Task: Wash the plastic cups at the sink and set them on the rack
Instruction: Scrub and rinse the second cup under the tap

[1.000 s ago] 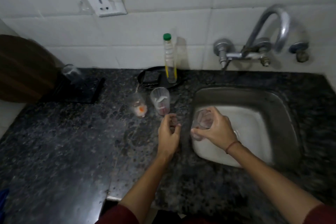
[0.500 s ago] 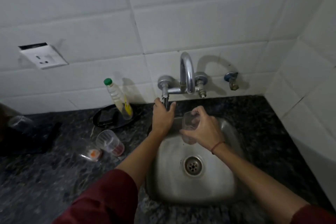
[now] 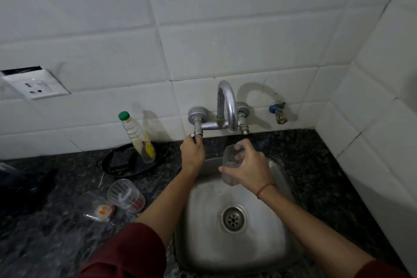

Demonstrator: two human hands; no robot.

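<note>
My right hand (image 3: 249, 168) grips a clear plastic cup (image 3: 230, 160) over the steel sink (image 3: 273, 246), just below the curved tap spout (image 3: 228, 106). My left hand (image 3: 191, 151) grips the tap's left valve handle (image 3: 196, 135). No water stream is visible. Two more clear cups stand on the dark counter left of the sink: one with a reddish residue at the bottom (image 3: 126, 195), one with an orange and white residue (image 3: 102, 211). The dark rack (image 3: 24, 189) lies at the far left, partly out of view.
A soap bottle with a green cap (image 3: 136, 136) leans in a black dish (image 3: 126, 161) behind the cups. A second small valve (image 3: 279, 114) juts from the wall right of the tap. A wall socket (image 3: 36, 84) sits upper left. White tiled walls close the back and right.
A second ago my left hand was on the counter and the cup was at the sink's near edge. My left hand rose to the tap handle and my right hand brought the cup under the spout.
</note>
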